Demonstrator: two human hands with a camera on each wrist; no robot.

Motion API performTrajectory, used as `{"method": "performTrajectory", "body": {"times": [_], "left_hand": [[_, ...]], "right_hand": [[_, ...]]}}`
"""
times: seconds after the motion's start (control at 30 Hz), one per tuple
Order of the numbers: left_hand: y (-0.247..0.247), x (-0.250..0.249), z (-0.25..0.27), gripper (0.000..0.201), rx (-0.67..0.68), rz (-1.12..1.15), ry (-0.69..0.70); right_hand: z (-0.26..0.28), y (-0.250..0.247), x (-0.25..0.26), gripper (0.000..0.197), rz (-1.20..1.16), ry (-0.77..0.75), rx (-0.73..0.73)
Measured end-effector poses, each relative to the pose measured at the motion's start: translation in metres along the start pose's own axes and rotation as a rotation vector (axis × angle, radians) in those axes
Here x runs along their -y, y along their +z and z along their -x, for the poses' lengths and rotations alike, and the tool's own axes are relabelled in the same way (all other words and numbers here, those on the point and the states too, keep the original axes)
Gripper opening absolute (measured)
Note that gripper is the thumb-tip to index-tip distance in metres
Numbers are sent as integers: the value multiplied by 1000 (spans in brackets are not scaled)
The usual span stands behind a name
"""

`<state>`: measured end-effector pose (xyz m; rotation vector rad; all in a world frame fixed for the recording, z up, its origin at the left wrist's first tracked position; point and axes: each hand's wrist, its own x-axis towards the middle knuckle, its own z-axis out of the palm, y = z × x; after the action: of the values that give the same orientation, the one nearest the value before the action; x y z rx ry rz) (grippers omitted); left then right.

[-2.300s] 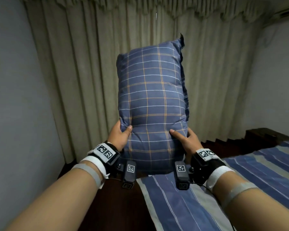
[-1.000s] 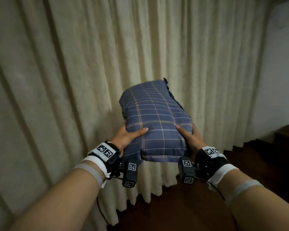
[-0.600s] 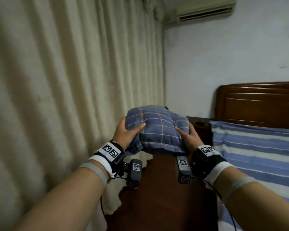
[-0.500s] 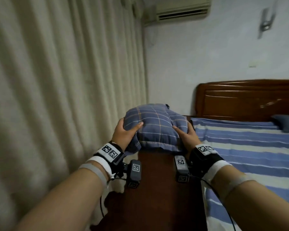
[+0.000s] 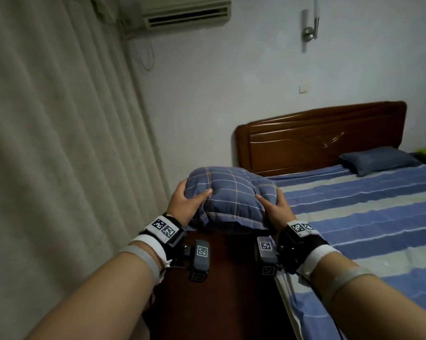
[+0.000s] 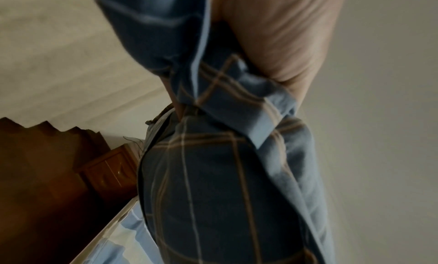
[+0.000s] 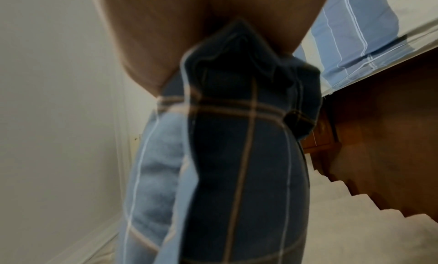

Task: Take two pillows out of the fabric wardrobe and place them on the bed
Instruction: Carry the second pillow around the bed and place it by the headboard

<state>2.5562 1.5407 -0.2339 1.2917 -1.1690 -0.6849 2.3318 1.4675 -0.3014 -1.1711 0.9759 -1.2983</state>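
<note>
Pillow (image 5: 228, 192) held off the bed (image 5: 369, 217)
Left hand (image 5: 183, 204) and right hand (image 5: 275, 208) clamp its near end from either side, thumbs on top, left of the bed's edge.

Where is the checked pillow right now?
In the head view the checked pillow is held in the air between the left hand and right hand, above the dark floor beside the bed's left edge.

No readable words, numbers or brand names appear in any view. The only markings are black-and-white square code tags on the wrist bands (image 5: 164, 227), which carry patterns, not text.
</note>
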Motion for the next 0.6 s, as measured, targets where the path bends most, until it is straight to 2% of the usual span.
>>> {"method": "performTrajectory", "body": {"times": [0.1, 0.2, 0.33, 0.4, 0.5, 0.6], "left_hand": [[22, 20, -66, 57, 54, -34, 10], [53, 46, -134, 60, 111, -38, 9], [99, 90, -228, 68, 231, -19, -21], [122, 115, -280, 70, 278, 0, -26], [151, 144, -366, 82, 341, 35, -31], [177, 162, -453, 82, 395, 66, -48]], "right_hand": [[-52, -2, -12, 89, -32, 19, -47], [-106, -12, -24, 68, -57, 32, -126], [-190, -28, -44, 56, -51, 30, -234], [-238, -35, -55, 53, -69, 37, -273], [-315, -37, -66, 54, -37, 56, -336], [-386, -34, -63, 56, -41, 62, -400]]}}
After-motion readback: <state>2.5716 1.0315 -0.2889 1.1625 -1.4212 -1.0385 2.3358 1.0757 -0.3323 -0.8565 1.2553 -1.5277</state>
